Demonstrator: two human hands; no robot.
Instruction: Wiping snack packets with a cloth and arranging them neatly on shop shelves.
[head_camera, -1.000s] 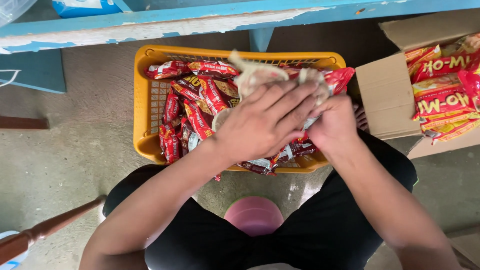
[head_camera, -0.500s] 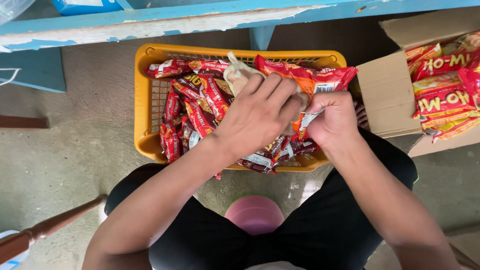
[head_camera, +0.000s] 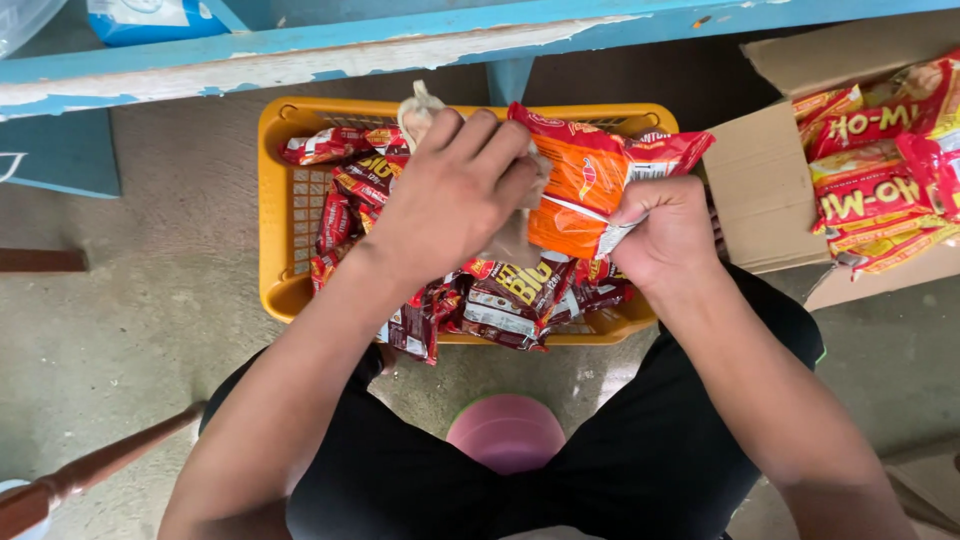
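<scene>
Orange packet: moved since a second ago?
Yes. The orange packet has come up out of the pile and now stands over the basket's far rim, held by both the left hand and right hand.

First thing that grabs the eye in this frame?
The two hands at centre: the left hand and right hand grip an orange snack packet over a yellow basket full of red packets. At right, an open cardboard box holds more packets.

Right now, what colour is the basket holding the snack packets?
Yellow-orange basket, shown in the head view.
</scene>
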